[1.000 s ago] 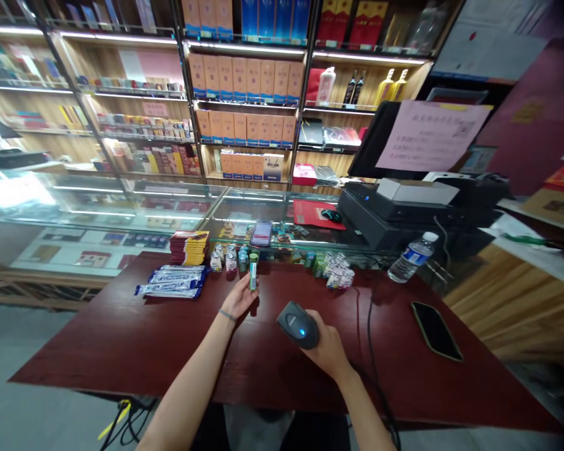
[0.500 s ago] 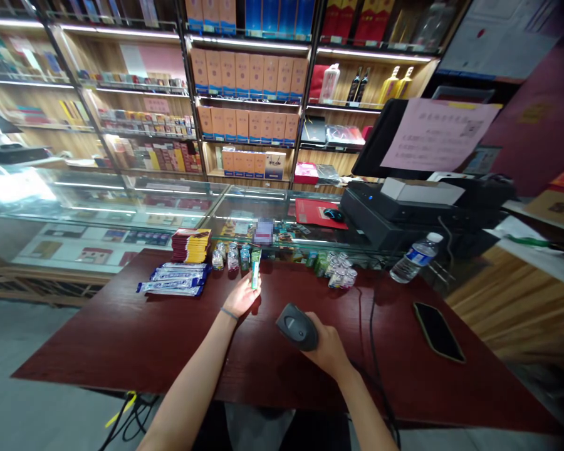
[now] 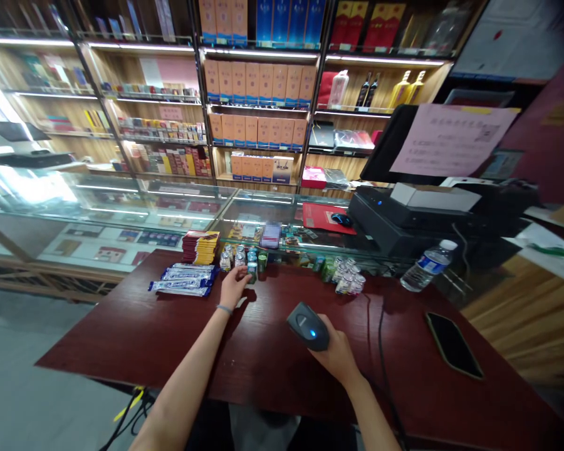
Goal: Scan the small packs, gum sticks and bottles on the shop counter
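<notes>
In the head view my right hand [image 3: 336, 357] is closed around a dark grey barcode scanner [image 3: 309, 327], which shows a lit blue light on top. Over the left middle of the table, my left hand [image 3: 234, 285] has its fingertips closed on a small blue-capped bottle [image 3: 252, 269]. A small green bottle [image 3: 262, 263] stands just right of it, untouched. Behind and left of those fingers is a cluster of similar small bottles [image 3: 225, 259]. Another group of small bottles [image 3: 350, 275], some green and some pale, stands farther right.
On the dark red table [image 3: 263, 363] lie blue-white packets [image 3: 183, 279] beside a stack of red-yellow packs [image 3: 200, 247]. A water bottle [image 3: 427, 266], a phone [image 3: 454, 344] and the scanner's black cable [image 3: 380, 338] are at right. A glass counter [image 3: 178, 207] borders the far side.
My left hand has let go of the green bottle, which now stands on the table, and has shifted left to the blue-capped one. The scanner's blue light has come on.
</notes>
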{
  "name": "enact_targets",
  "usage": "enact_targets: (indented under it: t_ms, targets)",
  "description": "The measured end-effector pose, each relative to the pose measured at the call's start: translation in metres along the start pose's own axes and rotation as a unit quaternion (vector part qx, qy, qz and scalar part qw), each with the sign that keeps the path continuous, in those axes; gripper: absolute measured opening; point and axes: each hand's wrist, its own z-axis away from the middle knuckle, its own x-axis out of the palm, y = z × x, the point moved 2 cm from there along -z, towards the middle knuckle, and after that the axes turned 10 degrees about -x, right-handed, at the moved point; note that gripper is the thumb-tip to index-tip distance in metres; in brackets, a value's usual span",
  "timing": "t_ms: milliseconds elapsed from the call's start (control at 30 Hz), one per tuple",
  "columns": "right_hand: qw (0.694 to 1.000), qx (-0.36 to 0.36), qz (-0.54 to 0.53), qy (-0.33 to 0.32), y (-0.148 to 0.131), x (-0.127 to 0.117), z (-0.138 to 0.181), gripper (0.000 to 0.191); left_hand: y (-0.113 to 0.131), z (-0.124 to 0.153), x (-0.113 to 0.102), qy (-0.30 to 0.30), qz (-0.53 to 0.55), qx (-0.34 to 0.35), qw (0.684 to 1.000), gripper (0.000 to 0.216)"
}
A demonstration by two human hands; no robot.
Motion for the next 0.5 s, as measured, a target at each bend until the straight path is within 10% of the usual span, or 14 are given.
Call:
enact_targets:
  t_ms: [500]
  targets:
    - [1.0, 0.0, -0.011, 0.01, -0.002, -0.001, 0.0, 0.04, -0.006, -0.009, 0.005, 0.056, 0.015, 0.013, 0.998, 0.027]
